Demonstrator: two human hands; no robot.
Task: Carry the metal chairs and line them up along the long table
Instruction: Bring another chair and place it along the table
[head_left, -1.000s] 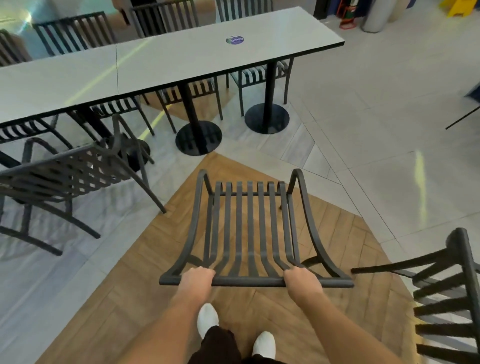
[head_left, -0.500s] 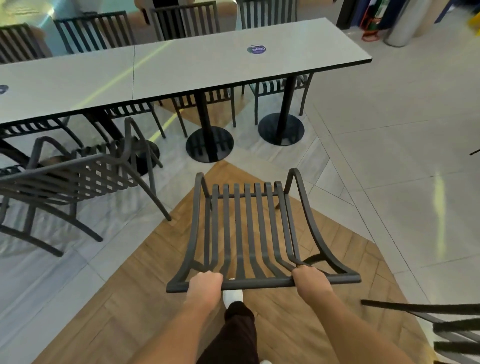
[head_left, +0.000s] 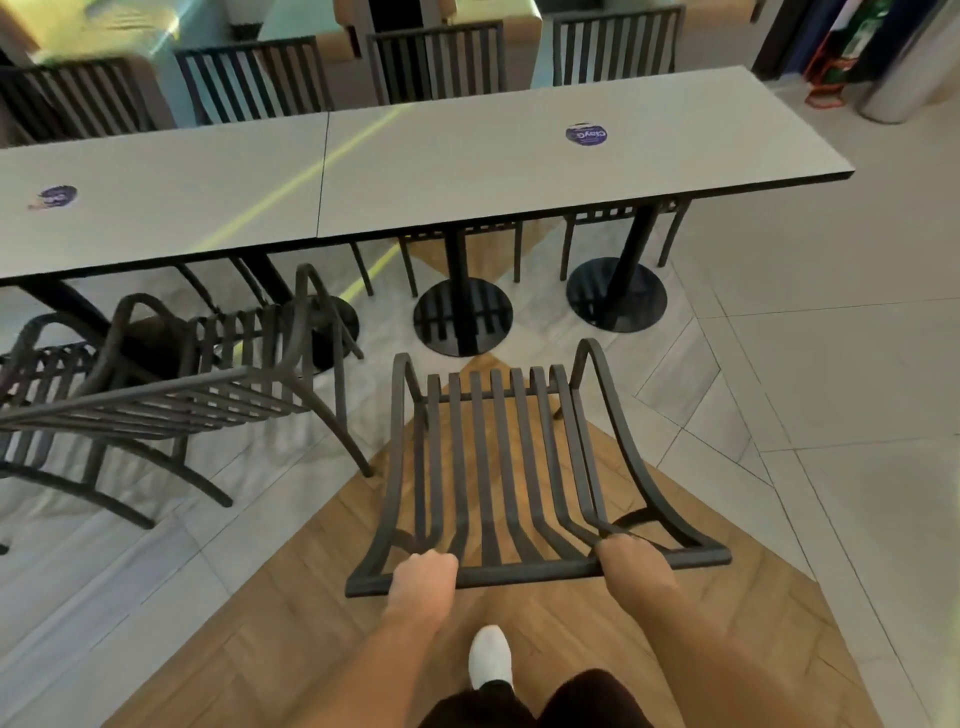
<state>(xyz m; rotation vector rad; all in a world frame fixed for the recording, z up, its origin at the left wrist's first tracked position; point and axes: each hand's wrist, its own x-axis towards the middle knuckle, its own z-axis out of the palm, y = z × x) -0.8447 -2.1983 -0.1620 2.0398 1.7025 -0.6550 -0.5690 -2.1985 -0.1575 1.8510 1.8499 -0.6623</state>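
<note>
Hands: your left hand (head_left: 423, 574) and right hand (head_left: 631, 564) each wrap the top rail of the chair (head_left: 498, 467), carried just short of the table (head_left: 519, 171).
Done: a neighbouring chair (head_left: 171, 395) sits left.
Left: set yours beside it.

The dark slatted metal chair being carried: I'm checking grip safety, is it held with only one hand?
No, the left hand and right hand both grip the dark slatted metal chair by its top rail.

Dim, warm indoor light, wide-angle bowing at edges, perhaps slight blur top left.
</note>
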